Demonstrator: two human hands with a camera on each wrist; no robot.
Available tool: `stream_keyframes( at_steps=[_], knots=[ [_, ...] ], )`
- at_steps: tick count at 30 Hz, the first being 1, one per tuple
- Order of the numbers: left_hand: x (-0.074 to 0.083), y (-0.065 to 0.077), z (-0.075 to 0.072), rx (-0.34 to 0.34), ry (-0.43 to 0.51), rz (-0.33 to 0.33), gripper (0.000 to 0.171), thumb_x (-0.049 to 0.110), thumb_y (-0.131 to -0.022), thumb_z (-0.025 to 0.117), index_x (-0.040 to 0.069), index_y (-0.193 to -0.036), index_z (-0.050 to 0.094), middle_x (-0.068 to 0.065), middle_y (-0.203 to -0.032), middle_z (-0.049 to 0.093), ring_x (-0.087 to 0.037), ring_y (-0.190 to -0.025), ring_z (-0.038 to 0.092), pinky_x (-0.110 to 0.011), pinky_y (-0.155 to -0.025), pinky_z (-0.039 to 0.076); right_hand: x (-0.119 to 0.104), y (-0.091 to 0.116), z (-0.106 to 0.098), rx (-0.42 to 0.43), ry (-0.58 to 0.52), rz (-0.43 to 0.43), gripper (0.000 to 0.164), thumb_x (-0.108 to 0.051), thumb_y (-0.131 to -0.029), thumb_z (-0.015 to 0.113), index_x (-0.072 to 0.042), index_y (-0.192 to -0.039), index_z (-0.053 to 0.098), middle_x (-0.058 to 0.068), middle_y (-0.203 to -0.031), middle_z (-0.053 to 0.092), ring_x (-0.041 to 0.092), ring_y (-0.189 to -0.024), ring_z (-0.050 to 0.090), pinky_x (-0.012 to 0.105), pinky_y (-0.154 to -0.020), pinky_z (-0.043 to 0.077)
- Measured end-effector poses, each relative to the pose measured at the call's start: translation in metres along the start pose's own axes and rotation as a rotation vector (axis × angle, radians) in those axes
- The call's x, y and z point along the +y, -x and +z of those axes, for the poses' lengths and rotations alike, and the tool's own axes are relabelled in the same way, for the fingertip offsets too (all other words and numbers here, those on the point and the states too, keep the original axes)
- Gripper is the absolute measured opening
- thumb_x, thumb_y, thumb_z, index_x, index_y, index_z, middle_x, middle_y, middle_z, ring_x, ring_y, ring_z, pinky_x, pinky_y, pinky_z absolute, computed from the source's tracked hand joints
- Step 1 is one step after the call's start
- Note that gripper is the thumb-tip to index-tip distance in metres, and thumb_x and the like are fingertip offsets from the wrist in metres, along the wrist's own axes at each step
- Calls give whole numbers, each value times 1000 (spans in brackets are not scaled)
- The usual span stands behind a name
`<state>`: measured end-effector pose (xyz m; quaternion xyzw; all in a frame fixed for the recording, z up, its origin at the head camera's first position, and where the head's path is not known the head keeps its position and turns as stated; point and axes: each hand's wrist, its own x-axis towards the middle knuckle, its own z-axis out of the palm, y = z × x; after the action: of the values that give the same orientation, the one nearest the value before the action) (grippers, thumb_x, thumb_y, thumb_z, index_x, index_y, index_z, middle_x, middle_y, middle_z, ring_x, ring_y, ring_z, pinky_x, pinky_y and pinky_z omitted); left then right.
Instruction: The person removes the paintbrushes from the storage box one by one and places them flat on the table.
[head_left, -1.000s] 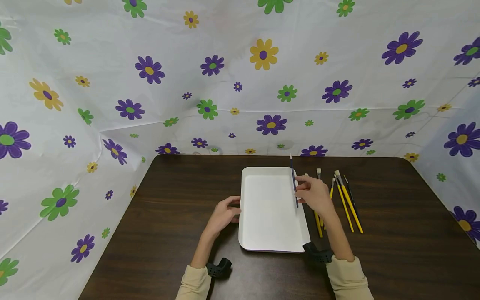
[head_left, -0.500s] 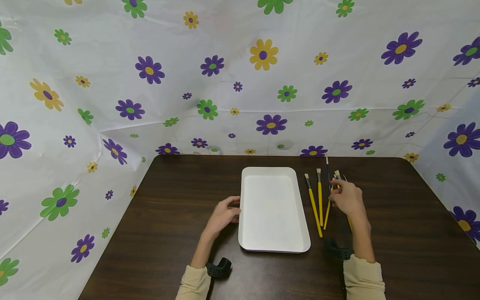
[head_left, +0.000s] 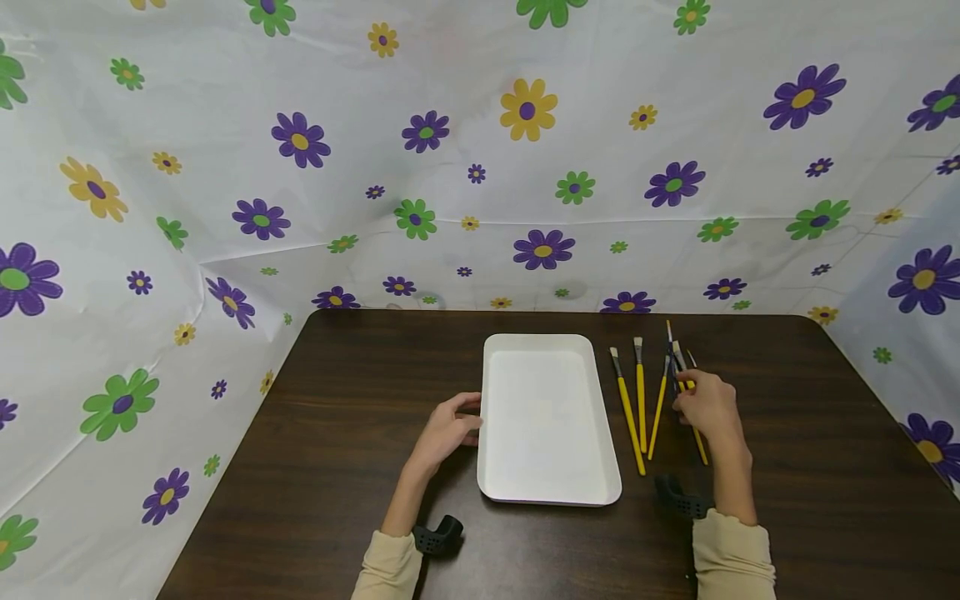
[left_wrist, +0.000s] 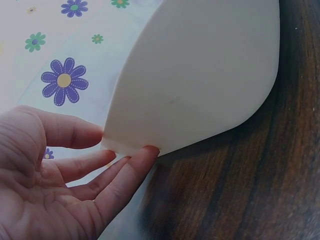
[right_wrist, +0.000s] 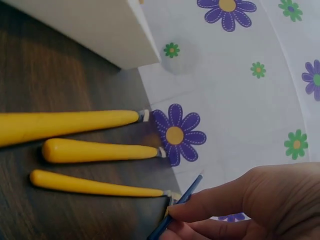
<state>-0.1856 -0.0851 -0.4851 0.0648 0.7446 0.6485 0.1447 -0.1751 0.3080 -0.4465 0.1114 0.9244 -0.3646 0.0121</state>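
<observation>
My left hand (head_left: 442, 429) rests at the left edge of a shallow white tray (head_left: 547, 433). In the left wrist view, its fingertips (left_wrist: 150, 150) touch the tray's rim without curling round it. To the right of the tray, my right hand (head_left: 707, 407) pinches a thin dark blue paintbrush (right_wrist: 192, 186) between thumb and finger, bristles pointing away from me. This brush overlaps the loose brushes beside it in the head view. Three yellow-handled paintbrushes lie between tray and hand, one of them the leftmost brush (head_left: 628, 408). More brushes are partly hidden beneath the hand.
The dark wooden table (head_left: 337, 400) carries the tray and brushes. A white sheet with flower prints (head_left: 450, 167) hangs behind the table and along its sides. Black wrist mounts (head_left: 438, 535) sit on both forearms, over beige sleeves.
My right hand has carried the blue paintbrush from over the tray's right edge rightward to the brushes, then slightly lower. The left hand and tray have stayed put.
</observation>
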Motion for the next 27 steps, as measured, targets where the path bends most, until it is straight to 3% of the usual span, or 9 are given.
stream_keyframes(
  at_steps=[9, 16, 22, 27],
  knots=[
    [0, 0, 1, 3, -5, -2, 49, 3, -95, 59, -13, -141, 53, -29, -133, 58, -36, -101, 70, -43, -75, 63, 1, -1, -1, -59, 84, 65, 47, 6, -91, 56, 22, -135, 48, 45, -114, 56, 20, -61, 64, 35, -56, 56],
    [1, -1, 1, 6, -7, -4, 49, 3, -95, 59, -12, -141, 54, -28, -133, 59, -35, -101, 70, -42, -76, 63, 1, -1, 1, -77, 106, 77, 45, 6, -91, 54, 23, -132, 49, 47, -115, 53, 23, -63, 63, 35, -56, 56],
    [0, -1, 2, 4, -3, 2, 49, 3, -94, 59, -13, -140, 54, -28, -132, 59, -34, -100, 70, -42, -75, 63, 1, -2, 0, -10, 155, 77, 42, 1, -93, 58, 21, -130, 53, 45, -118, 57, 44, -83, 62, 47, -64, 55],
    [1, -1, 2, 8, -6, -5, 47, 3, -94, 59, -10, -140, 56, -26, -132, 60, -31, -100, 70, -41, -76, 63, 2, 1, 1, 108, 137, 88, 40, -5, -97, 59, 21, -127, 55, 44, -122, 58, 50, -91, 63, 56, -72, 56]
  ],
)
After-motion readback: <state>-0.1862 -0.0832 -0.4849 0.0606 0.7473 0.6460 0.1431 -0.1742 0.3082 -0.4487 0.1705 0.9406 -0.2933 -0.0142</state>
